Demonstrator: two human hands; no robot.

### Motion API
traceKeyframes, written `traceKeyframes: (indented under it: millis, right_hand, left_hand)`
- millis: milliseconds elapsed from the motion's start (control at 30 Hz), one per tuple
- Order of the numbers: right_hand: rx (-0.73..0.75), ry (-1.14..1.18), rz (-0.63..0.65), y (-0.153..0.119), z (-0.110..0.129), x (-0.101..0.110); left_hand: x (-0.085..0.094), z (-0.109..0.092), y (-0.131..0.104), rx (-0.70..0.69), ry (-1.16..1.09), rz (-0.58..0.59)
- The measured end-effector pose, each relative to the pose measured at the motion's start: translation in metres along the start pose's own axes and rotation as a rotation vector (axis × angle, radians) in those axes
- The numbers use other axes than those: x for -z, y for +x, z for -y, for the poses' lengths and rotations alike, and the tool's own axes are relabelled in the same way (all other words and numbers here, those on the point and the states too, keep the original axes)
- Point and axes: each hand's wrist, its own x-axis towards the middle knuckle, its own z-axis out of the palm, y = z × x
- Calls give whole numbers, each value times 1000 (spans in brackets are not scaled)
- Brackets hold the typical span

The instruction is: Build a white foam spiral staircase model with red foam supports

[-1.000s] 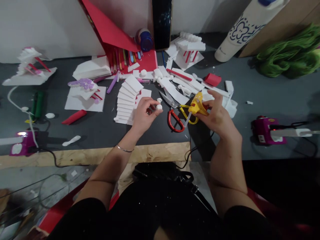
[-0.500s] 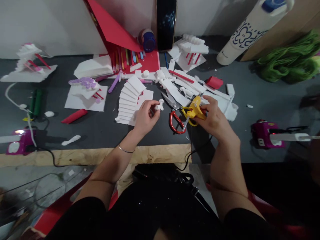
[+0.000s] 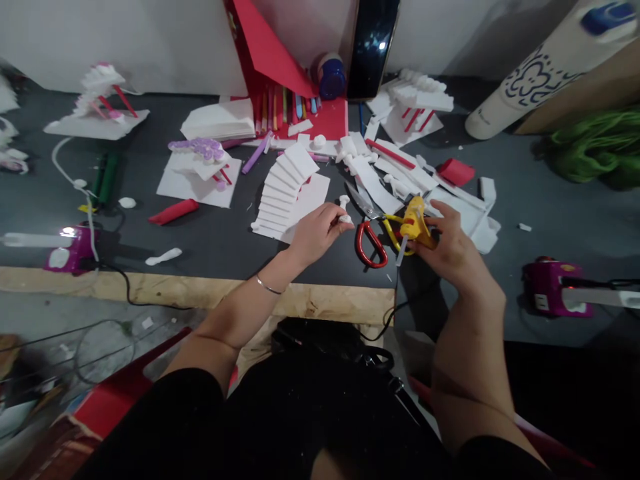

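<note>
My left hand [image 3: 316, 233] is closed, its thumb and fingertips pinching a small white knobbed piece [image 3: 345, 201] above the table. A yellow hot glue gun [image 3: 414, 220] is in my right hand [image 3: 447, 243], with a clear glue stick [image 3: 401, 252] jutting from its back toward me. Red-and-yellow-handled scissors [image 3: 371, 245] lie open between my hands, partly behind the glue gun. Just left of my left hand is a fan of white foam strips [image 3: 277, 197] on a white sheet, its lower right side covered by that hand.
White offcuts [image 3: 385, 180] lie behind the scissors. Small white models on red posts, one with a purple top [image 3: 200, 150], stand farther back. A phone [image 3: 373, 50] and a white bottle [image 3: 530, 80] rise at the rear. Purple power adapters [image 3: 557, 287] sit at both sides.
The camera view has shifted, so everything appears farther right. The white piece in my left hand has turned more upright. My right hand still holds the glue gun near the scissors.
</note>
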Motion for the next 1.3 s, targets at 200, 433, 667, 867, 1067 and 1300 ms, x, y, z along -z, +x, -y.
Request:
traceKeyframes:
  millis: [200,433,667,867,1067,1300]
  right_hand:
    - [48,-77,-18,3,27,33]
    - [136,-220,28,74,80,30]
    - [105,-334,124,165,87,-35]
    - [95,-374,134,188,78,-71]
    - [130,-183,158,188,63,-67]
    - [71,162,175,185,62,-45]
  left_hand:
    - [0,2,2,-1,68,-18]
    - [0,1,1,-1,141,-27]
    - [0,3,2,-91,199,-1]
    - [-1,5,2,-92,218,40]
    - [1,4,0,-75,300,107]
    - [5,-4,1,-36,424,247]
